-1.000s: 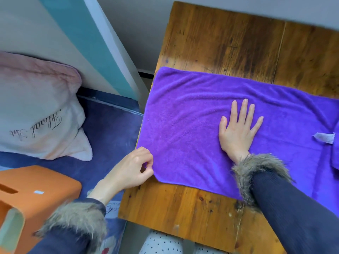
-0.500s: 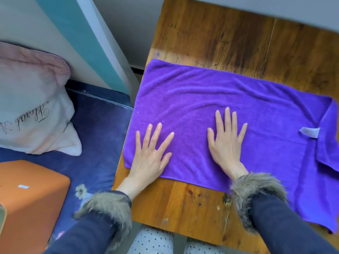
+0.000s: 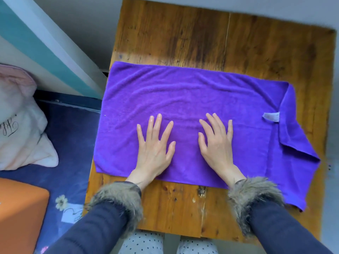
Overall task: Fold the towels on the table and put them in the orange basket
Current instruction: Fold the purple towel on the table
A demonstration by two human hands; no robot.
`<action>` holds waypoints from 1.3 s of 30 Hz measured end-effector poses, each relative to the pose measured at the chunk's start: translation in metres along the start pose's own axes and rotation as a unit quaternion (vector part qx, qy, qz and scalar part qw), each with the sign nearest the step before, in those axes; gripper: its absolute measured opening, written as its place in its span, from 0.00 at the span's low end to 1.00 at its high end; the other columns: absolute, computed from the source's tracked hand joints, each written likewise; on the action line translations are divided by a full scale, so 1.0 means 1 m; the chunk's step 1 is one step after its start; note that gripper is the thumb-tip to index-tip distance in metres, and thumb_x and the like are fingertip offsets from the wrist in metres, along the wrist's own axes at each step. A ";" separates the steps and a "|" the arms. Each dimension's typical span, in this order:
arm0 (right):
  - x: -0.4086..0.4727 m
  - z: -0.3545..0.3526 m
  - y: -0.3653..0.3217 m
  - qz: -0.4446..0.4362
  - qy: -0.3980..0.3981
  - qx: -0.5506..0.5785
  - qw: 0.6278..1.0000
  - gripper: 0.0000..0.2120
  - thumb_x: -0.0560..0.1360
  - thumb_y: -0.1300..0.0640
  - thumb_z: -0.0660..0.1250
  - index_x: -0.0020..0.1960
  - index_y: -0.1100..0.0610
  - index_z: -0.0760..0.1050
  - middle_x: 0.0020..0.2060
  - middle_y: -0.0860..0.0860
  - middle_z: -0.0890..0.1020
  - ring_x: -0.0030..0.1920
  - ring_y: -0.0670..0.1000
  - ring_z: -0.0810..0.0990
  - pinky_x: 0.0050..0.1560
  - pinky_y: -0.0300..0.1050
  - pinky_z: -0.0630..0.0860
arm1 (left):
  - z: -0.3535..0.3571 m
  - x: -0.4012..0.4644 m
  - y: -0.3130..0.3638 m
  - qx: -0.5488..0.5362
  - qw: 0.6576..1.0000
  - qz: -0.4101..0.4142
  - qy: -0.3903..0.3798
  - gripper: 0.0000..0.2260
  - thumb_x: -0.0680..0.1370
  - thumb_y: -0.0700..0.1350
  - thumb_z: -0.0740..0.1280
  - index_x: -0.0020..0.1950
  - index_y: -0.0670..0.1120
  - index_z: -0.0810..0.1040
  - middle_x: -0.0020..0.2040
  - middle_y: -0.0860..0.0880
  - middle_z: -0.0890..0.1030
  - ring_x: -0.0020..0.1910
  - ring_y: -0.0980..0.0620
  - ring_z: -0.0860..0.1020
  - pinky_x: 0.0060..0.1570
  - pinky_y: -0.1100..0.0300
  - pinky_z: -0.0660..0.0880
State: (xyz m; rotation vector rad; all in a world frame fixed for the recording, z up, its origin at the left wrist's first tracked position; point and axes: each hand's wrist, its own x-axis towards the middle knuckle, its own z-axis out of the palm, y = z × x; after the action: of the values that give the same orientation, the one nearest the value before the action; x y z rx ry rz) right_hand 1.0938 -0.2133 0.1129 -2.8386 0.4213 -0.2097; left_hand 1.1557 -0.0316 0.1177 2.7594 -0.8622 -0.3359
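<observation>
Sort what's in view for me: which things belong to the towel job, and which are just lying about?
Job: purple towel under left hand and right hand; orange basket; wooden table.
Lying about: pink pillow; blue bedding.

Bare table across the top of the frame and a strip along the bottom edge. Purple towel fills the middle, both hands flat on it. Orange basket lower left, off the table's left edge; pillow at mid left, angled wall panel upper left.
</observation>
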 end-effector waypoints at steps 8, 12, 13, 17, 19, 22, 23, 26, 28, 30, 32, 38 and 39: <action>-0.035 -0.057 0.137 0.167 0.014 -0.093 0.981 0.27 0.70 0.54 0.64 0.68 0.58 0.66 0.69 0.58 0.69 0.71 0.58 0.62 0.68 0.67 0.54 | 0.031 0.063 0.123 0.032 0.991 0.123 -0.026 0.24 0.76 0.52 0.54 0.72 0.50 0.64 0.75 0.42 0.60 0.74 0.39 0.58 0.66 0.32 0.53; -0.043 -0.071 0.183 0.219 0.032 -0.053 0.974 0.20 0.74 0.52 0.61 0.63 0.60 0.73 0.64 0.58 0.74 0.67 0.60 0.70 0.65 0.64 0.63 | 0.056 0.082 0.163 0.045 0.987 0.147 -0.048 0.24 0.77 0.53 0.53 0.73 0.51 0.63 0.75 0.43 0.60 0.74 0.40 0.57 0.66 0.30 0.52; -0.042 -0.074 0.193 0.221 0.044 -0.035 0.974 0.17 0.75 0.52 0.59 0.59 0.60 0.76 0.61 0.58 0.76 0.63 0.60 0.73 0.61 0.61 0.68 | 0.061 0.083 0.168 0.055 0.987 0.140 -0.047 0.24 0.77 0.53 0.53 0.73 0.52 0.63 0.75 0.43 0.60 0.74 0.40 0.57 0.67 0.30 0.51; -0.025 -0.089 0.227 0.231 0.065 0.047 0.970 0.16 0.77 0.53 0.57 0.50 0.62 0.78 0.47 0.58 0.81 0.47 0.62 0.78 0.44 0.51 0.73 | 0.069 0.084 0.172 0.093 0.988 0.123 -0.031 0.24 0.77 0.54 0.53 0.74 0.53 0.62 0.76 0.44 0.60 0.75 0.41 0.56 0.68 0.31 0.47; -0.014 -0.096 0.245 0.277 0.066 0.066 0.956 0.14 0.79 0.53 0.58 0.51 0.62 0.77 0.44 0.60 0.81 0.46 0.63 0.78 0.41 0.51 0.70 | 0.067 0.083 0.172 0.098 0.987 0.123 -0.034 0.24 0.77 0.54 0.53 0.74 0.52 0.62 0.76 0.45 0.59 0.75 0.41 0.56 0.68 0.32 0.48; 0.007 -0.112 0.277 0.337 0.093 0.087 0.933 0.14 0.80 0.53 0.58 0.54 0.61 0.77 0.44 0.61 0.82 0.46 0.64 0.77 0.42 0.50 0.68 | 0.066 0.084 0.175 0.105 0.987 0.113 -0.044 0.24 0.77 0.54 0.52 0.74 0.52 0.62 0.76 0.44 0.59 0.75 0.41 0.55 0.68 0.31 0.48; 0.014 -0.115 0.288 0.345 0.100 0.086 0.929 0.14 0.80 0.53 0.58 0.53 0.61 0.77 0.44 0.61 0.82 0.47 0.63 0.77 0.42 0.50 0.67 | 0.066 0.084 0.175 0.106 0.987 0.111 -0.045 0.24 0.77 0.54 0.52 0.74 0.52 0.62 0.76 0.44 0.59 0.75 0.41 0.55 0.67 0.31 0.49; 0.031 -0.118 0.315 0.376 0.098 0.088 0.917 0.14 0.80 0.53 0.58 0.52 0.62 0.77 0.47 0.61 0.81 0.49 0.63 0.76 0.43 0.50 0.64 | 0.066 0.083 0.178 0.106 0.988 0.106 -0.045 0.24 0.77 0.53 0.53 0.73 0.51 0.62 0.75 0.43 0.60 0.74 0.41 0.55 0.67 0.30 0.49; 0.036 -0.114 0.326 0.399 0.087 0.127 0.904 0.14 0.79 0.52 0.59 0.52 0.62 0.76 0.49 0.60 0.81 0.51 0.61 0.77 0.44 0.46 0.63 | 0.066 0.085 0.182 0.099 0.989 0.097 -0.043 0.24 0.76 0.52 0.52 0.73 0.51 0.62 0.75 0.42 0.60 0.74 0.40 0.55 0.66 0.29 0.49; 0.034 -0.108 0.332 0.417 0.071 0.197 0.884 0.13 0.78 0.51 0.61 0.50 0.60 0.77 0.46 0.56 0.81 0.50 0.57 0.77 0.43 0.42 0.63 | 0.065 0.086 0.190 0.090 0.991 0.092 -0.041 0.24 0.76 0.52 0.52 0.72 0.50 0.61 0.75 0.41 0.59 0.74 0.40 0.54 0.65 0.29 0.49; 0.025 -0.102 0.335 0.438 0.051 0.257 0.860 0.11 0.77 0.49 0.63 0.43 0.56 0.74 0.37 0.51 0.79 0.45 0.54 0.76 0.41 0.42 0.63 | 0.065 0.087 0.202 0.083 0.990 0.111 -0.040 0.24 0.76 0.52 0.53 0.72 0.50 0.62 0.75 0.41 0.59 0.74 0.40 0.54 0.65 0.29 0.49; -0.017 -0.093 0.346 0.458 0.008 0.377 0.805 0.05 0.73 0.51 0.67 0.42 0.52 0.75 0.42 0.55 0.83 0.43 0.52 0.80 0.50 0.55 0.76 | 0.079 0.082 0.247 0.090 0.973 0.201 -0.061 0.24 0.77 0.55 0.53 0.73 0.52 0.62 0.76 0.44 0.59 0.75 0.41 0.54 0.67 0.32 0.46; -0.023 -0.093 0.349 0.462 -0.003 0.379 0.802 0.05 0.73 0.52 0.67 0.40 0.52 0.76 0.41 0.55 0.83 0.42 0.52 0.79 0.49 0.54 0.76 | 0.082 0.081 0.250 0.096 0.972 0.203 -0.068 0.24 0.77 0.55 0.53 0.73 0.53 0.62 0.76 0.44 0.59 0.75 0.42 0.54 0.67 0.32 0.46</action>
State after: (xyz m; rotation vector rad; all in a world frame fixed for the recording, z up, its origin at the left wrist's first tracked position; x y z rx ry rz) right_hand 0.9625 -0.5504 0.1020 -1.6075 1.3008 -0.1191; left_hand 1.0651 -0.2909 0.0988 2.6579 -1.5339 -0.3821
